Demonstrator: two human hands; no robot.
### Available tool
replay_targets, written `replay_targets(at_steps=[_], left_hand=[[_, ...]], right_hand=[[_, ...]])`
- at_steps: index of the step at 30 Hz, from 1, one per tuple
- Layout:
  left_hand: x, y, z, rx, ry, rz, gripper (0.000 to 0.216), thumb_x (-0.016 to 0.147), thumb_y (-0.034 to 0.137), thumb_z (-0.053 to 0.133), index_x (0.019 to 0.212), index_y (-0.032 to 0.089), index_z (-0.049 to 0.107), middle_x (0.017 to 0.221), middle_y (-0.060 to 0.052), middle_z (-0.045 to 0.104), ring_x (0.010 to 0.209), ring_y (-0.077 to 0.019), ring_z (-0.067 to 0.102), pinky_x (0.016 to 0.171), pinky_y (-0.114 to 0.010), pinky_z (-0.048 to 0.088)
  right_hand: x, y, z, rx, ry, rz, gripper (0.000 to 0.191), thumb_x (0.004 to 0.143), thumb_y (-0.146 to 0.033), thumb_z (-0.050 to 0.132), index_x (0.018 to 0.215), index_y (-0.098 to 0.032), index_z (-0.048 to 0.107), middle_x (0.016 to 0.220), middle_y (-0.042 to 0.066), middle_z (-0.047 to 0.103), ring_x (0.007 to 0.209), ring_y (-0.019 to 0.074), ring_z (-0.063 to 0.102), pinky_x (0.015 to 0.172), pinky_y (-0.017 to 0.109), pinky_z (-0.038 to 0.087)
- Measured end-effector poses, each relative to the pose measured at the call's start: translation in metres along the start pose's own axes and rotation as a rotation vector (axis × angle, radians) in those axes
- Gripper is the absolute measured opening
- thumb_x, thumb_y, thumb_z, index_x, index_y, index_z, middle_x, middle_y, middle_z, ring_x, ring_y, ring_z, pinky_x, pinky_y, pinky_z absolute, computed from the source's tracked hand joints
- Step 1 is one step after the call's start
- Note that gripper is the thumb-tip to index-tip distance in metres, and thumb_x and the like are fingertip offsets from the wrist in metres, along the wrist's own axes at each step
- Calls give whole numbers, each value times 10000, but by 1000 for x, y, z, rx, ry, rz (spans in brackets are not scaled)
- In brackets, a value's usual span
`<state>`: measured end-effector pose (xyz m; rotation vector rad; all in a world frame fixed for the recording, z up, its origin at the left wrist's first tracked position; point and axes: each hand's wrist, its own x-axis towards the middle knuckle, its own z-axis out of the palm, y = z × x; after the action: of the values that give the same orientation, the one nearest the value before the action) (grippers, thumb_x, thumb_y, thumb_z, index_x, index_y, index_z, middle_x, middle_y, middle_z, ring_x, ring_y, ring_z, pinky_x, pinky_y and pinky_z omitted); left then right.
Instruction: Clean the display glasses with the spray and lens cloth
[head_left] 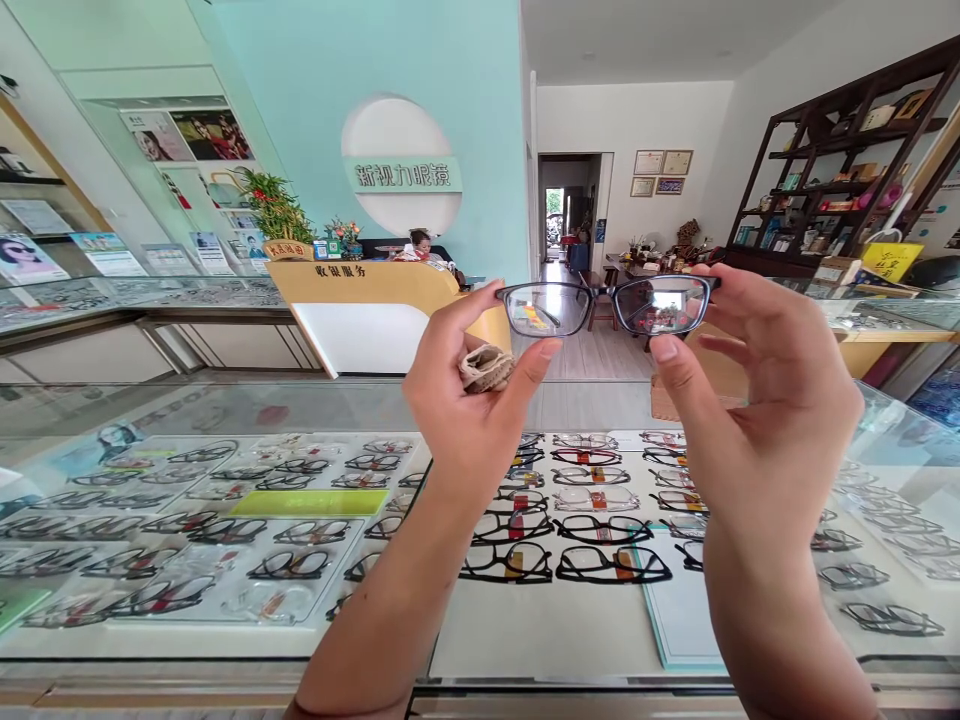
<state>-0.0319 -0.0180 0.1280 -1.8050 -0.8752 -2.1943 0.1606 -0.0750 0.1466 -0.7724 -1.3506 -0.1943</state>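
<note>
Both my hands hold up a pair of dark-framed eyeglasses (pixel 602 293) above the glass display case. My left hand (pixel 472 380) is closed, pinching the left side of the frame with thumb and fingers. A crumpled beige cloth (pixel 486 369) is tucked in that same palm. On the other side, my right hand (pixel 765 380) grips the right end of the frame, its thumb just below the rim. Something orange and yellow shows through the left lens, and a bright reflection lies on the right lens.
Rows of spectacle frames (pixel 613 563) lie inside the glass display case (pixel 517 630) below my hands. Farther off stands a yellow-and-white counter (pixel 352 320) with a person (pixel 421 243) behind it. A dark wooden shelf (pixel 787 150) stands at the right wall.
</note>
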Motion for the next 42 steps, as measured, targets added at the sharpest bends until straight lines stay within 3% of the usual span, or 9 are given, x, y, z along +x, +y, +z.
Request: replay_targets(at_steps=[6, 12, 18, 22, 27, 33, 42], left_hand=[[1, -1, 0, -4, -27, -9, 489, 940, 472, 836, 1387, 332, 695, 1313, -57, 767, 673, -104, 598, 621, -309, 540], [2, 0, 0, 57, -29, 30, 484, 949, 464, 827, 1388, 316, 685, 1280, -57, 773, 645, -101, 586, 583, -296, 521], [0, 0, 0, 56, -32, 47, 503, 958, 462, 817, 1420, 364, 645, 1275, -45, 732, 708, -129, 616, 554, -309, 498], [-1, 0, 1, 63, -17, 37, 526, 935, 455, 842, 1411, 352, 642, 1285, -48, 710, 720, -134, 610, 590, -327, 524], [0, 1, 1, 104, -2, 86, 518, 956, 472, 815, 1417, 328, 628, 1283, -60, 699, 782, -153, 640, 617, -329, 535], [0, -2, 1, 114, 6, 137, 572, 956, 512, 806, 1456, 322, 602, 1317, -73, 664, 857, -173, 659, 702, -343, 558], [0, -5, 0, 110, 2, 114, 617, 921, 592, 809, 1455, 350, 615, 1353, -84, 650, 905, -212, 680, 727, -380, 568]], right_hand=[[0, -2, 0, -38, -1, -41, 458, 947, -234, 769, 1393, -316, 706, 1421, 90, 732, 1226, 296, 740, 989, 511, 617], [1, 0, -1, -106, 19, -67, 457, 924, -289, 797, 1371, -324, 710, 1357, 81, 737, 1144, 312, 721, 913, 531, 612], [0, 3, 2, -129, 34, -50, 460, 927, -294, 808, 1380, -296, 725, 1352, 84, 758, 1095, 280, 739, 937, 512, 610], [-1, 5, 4, -194, 6, -22, 456, 958, -327, 774, 1409, -306, 714, 1339, 83, 763, 1018, 273, 761, 945, 529, 631], [-2, 9, 5, -159, -58, -3, 420, 1002, -379, 725, 1421, -354, 692, 1301, 89, 755, 1062, 304, 768, 982, 566, 656], [-3, 12, 6, -222, -71, -32, 467, 990, -361, 737, 1452, -335, 680, 1345, 98, 770, 1002, 291, 780, 896, 524, 681], [-1, 11, 7, -269, -130, 8, 502, 989, -353, 715, 1486, -305, 663, 1369, 98, 768, 1044, 304, 788, 968, 582, 658]])
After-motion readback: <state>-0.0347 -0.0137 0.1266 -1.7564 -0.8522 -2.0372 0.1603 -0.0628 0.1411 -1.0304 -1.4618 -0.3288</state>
